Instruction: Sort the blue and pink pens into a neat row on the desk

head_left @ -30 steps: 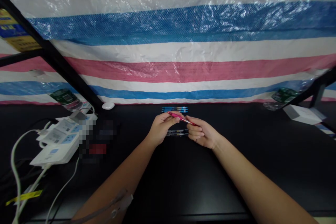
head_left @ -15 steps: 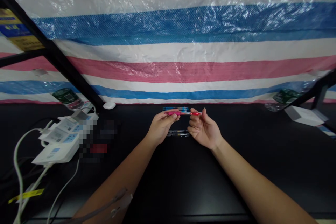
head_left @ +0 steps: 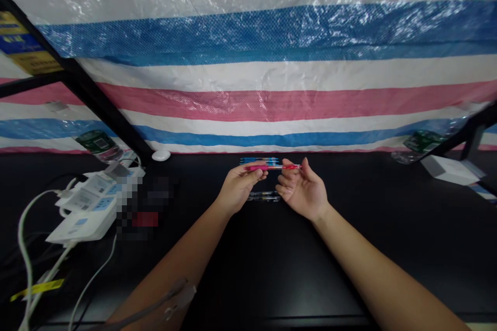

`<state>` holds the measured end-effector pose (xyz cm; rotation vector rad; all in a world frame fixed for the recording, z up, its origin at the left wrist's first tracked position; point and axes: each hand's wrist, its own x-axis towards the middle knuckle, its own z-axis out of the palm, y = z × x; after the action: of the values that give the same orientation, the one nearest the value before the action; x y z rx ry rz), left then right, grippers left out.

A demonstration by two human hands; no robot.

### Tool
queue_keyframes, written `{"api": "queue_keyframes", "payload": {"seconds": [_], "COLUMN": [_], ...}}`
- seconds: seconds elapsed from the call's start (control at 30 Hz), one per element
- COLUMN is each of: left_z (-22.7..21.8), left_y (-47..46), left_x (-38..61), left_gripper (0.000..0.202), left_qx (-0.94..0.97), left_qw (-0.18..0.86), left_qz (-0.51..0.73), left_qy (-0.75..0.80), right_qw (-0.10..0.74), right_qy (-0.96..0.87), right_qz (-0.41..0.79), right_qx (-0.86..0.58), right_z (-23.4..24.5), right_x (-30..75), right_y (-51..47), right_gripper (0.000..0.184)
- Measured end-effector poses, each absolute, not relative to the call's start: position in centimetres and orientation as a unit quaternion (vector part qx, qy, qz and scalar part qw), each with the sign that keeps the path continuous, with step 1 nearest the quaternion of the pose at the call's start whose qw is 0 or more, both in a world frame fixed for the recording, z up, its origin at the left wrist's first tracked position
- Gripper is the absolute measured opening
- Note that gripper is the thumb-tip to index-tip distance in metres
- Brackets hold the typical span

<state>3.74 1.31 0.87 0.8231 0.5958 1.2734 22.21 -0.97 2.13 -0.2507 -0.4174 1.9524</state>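
Note:
A red pen [head_left: 274,167] lies level across both hands, its pink grip on the left and its red end on the right. My left hand [head_left: 235,189] is closed, thumb and fingers pinching the pink grip. At the pen's other end my right hand [head_left: 305,196] has its fingers curled, the index finger under the barrel and the thumb against the tip of that end. Behind the hands some blue pens [head_left: 256,159] lie side by side on the black table [head_left: 279,258]. Dark clear-barrelled pens [head_left: 264,198] lie nearer, partly hidden by both hands.
At left sit a white power strip [head_left: 91,217] with plugs and cables, a plastic bottle [head_left: 97,145] and a white mouse [head_left: 161,155]. On the right are a white box [head_left: 446,169] and another bottle [head_left: 421,145]. A striped sheet [head_left: 272,103] hangs behind the table.
The red pen's right end and my right thumb have shifted very slightly to the right. Both hands otherwise keep their places on the pen.

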Motion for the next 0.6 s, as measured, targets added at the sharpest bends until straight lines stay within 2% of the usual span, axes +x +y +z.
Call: {"api": "queue_keyframes", "payload": {"seconds": [0.2, 0.4, 0.6], "left_z": [0.92, 0.86, 0.91], "left_y": [1.28, 1.3, 1.39], "left_x": [3.79, 3.72, 3.65], "left_gripper": [0.027, 0.027, 0.027], "left_qx": [0.364, 0.366, 0.365], "left_qw": [0.685, 0.683, 0.689], "left_qz": [0.569, 0.569, 0.565], "left_qy": [0.272, 0.274, 0.27], "right_qw": [0.546, 0.554, 0.549], "right_qy": [-0.203, -0.239, -0.238], "right_qz": [0.801, 0.774, 0.782], "right_qx": [-0.139, -0.191, -0.176], "right_z": [2.15, 2.06, 1.98], "right_x": [22.19, 22.12, 22.23], "right_y": [-0.97, -0.88, -0.78], "right_gripper": [0.028, 0.032, 0.031]}}
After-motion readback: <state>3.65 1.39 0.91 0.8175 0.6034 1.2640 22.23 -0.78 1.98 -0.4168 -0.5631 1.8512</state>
